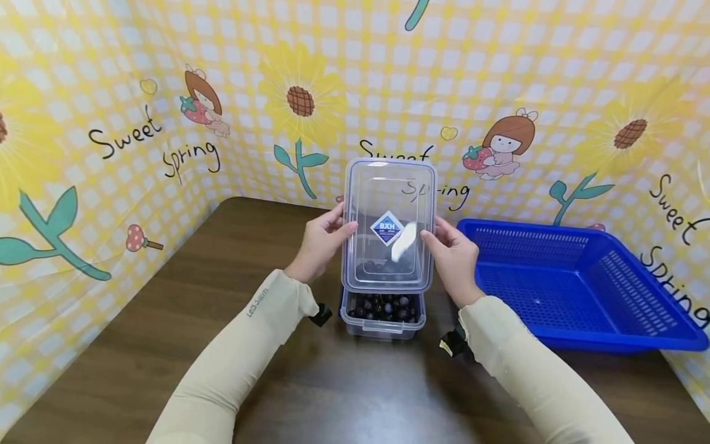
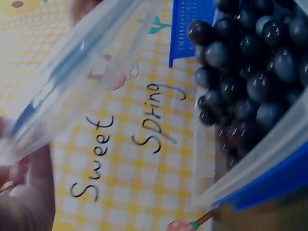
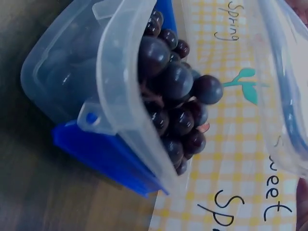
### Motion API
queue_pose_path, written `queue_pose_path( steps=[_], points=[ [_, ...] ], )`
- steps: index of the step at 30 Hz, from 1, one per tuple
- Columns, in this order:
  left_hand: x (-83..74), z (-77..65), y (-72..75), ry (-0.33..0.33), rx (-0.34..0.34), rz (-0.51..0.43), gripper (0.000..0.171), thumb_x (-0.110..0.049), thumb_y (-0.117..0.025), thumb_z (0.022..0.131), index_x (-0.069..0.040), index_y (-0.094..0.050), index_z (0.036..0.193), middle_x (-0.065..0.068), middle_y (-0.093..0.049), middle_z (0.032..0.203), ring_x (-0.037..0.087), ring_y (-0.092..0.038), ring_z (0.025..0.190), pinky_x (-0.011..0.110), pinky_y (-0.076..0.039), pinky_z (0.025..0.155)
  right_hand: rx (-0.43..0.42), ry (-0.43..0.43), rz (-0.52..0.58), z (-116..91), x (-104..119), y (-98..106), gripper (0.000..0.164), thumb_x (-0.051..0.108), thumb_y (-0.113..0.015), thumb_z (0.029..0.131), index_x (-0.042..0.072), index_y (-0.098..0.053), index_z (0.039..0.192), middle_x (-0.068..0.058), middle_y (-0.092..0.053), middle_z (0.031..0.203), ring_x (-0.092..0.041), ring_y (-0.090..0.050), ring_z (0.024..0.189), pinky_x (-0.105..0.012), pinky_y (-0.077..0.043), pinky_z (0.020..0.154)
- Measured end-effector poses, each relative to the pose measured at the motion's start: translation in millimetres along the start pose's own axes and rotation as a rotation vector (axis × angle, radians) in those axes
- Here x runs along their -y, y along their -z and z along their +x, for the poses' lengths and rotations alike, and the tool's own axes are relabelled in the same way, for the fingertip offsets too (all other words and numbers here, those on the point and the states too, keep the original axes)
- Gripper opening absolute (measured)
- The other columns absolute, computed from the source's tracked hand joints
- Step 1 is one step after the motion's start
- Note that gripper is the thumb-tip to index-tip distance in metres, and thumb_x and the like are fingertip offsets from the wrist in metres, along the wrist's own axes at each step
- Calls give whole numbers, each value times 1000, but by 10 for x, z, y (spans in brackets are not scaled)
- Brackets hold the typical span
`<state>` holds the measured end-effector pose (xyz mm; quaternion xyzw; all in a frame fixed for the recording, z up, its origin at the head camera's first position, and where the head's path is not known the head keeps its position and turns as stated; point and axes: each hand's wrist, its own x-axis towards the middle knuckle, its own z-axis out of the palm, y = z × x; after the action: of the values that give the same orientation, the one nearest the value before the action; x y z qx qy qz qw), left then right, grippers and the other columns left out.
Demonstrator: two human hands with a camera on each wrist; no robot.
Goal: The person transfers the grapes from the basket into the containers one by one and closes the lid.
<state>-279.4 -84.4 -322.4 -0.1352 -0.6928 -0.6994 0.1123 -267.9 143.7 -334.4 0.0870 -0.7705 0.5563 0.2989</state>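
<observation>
A clear plastic lid [image 1: 388, 228] with a blue rim seal and a diamond label is held up, tilted, by both hands. My left hand [image 1: 316, 248] pinches its left edge, thumb on the near face. The right hand [image 1: 455, 258] pinches the opposite edge the same way. Below the lid stands a clear plastic food container [image 1: 381, 333], filled with dark purple grapes [image 1: 386, 306]. In the right wrist view, some grapes [image 3: 175, 82] rise above the container's rim. The lid hides the container's far part in the head view.
A large blue plastic basket [image 1: 532, 290] with perforated walls stands on the right of the brown wooden table [image 1: 222, 271]. Something blue [image 3: 110, 156] lies against the container, mostly hidden. A yellow checked cloth [image 1: 355, 80] covers the walls behind.
</observation>
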Motion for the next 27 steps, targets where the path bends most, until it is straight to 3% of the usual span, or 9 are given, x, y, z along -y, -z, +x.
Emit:
queue_pose_path(
  steps=[3, 6, 9, 12, 16, 19, 23, 25, 27],
  points=[
    [-34, 10, 57, 111, 185, 12, 63, 5, -56, 93, 1, -27, 148, 24, -59, 116, 20, -61, 97, 28, -53, 82, 43, -113, -114, 11, 7, 15, 35, 14, -72, 85, -1, -68, 116, -17, -71, 97, -1, -60, 73, -10, -44, 60],
    [-26, 21, 92, 171, 320, 32, 68, 8, -51, 94, 1, -15, 151, 28, -41, 142, 32, -49, 124, 38, -46, 94, 113, -191, -223, 31, 33, 28, 34, 19, -71, 85, 0, -69, 114, -15, -72, 96, -9, -64, 67, -13, -44, 54],
    [35, 24, 114, 211, 380, 19, 70, 8, -50, 95, 2, -9, 151, 24, -28, 151, 34, -36, 134, 41, -39, 101, 165, -253, -264, 47, 55, 26, 33, 21, -72, 84, 0, -71, 111, -16, -71, 95, -15, -66, 62, -16, -45, 50],
    [132, 0, 135, 228, 411, -3, 72, 4, -52, 95, 3, -8, 152, 21, -24, 154, 33, -33, 136, 41, -37, 103, 198, -325, -259, 44, 57, 25, 34, 22, -72, 84, -1, -72, 109, -17, -71, 99, -15, -67, 64, -20, -50, 52],
    [239, -62, 132, 220, 418, 8, 74, 0, -53, 95, 2, -6, 152, 20, -15, 157, 35, -33, 136, 44, -35, 104, 203, -432, -187, -1, 17, 21, 36, 21, -72, 84, -2, -70, 111, -19, -69, 105, -10, -65, 64, -30, -55, 61],
    [294, -109, 79, 258, 367, 6, 81, -2, -53, 94, -1, 3, 152, 16, 2, 159, 34, -26, 139, 45, -32, 106, 218, -480, -131, -87, -26, -16, 39, 18, -70, 85, -2, -66, 118, -18, -67, 111, -15, -67, 76, -36, -55, 73],
    [361, -156, -36, 331, 259, -41, 88, -5, -52, 95, -7, 15, 151, 13, 14, 159, 33, -26, 138, 43, -35, 105, 301, -469, -151, -241, -52, -63, 48, 12, -66, 87, -5, -54, 130, -18, -57, 126, -25, -59, 111, -41, -48, 91],
    [378, -171, -82, 361, 224, -53, 89, -5, -51, 95, -9, 17, 151, 12, 10, 159, 33, -31, 136, 43, -36, 104, 346, -449, -196, -301, -52, -65, 53, 11, -63, 86, -6, -48, 134, -18, -51, 132, -26, -54, 117, -40, -46, 94],
    [389, -178, -110, 372, 214, -35, 88, -5, -51, 94, -9, 16, 151, 12, 9, 159, 32, -28, 137, 43, -33, 106, 386, -425, -225, -340, -51, -56, 56, 10, -61, 86, -8, -43, 136, -19, -47, 135, -26, -55, 113, -40, -47, 91]
  ],
)
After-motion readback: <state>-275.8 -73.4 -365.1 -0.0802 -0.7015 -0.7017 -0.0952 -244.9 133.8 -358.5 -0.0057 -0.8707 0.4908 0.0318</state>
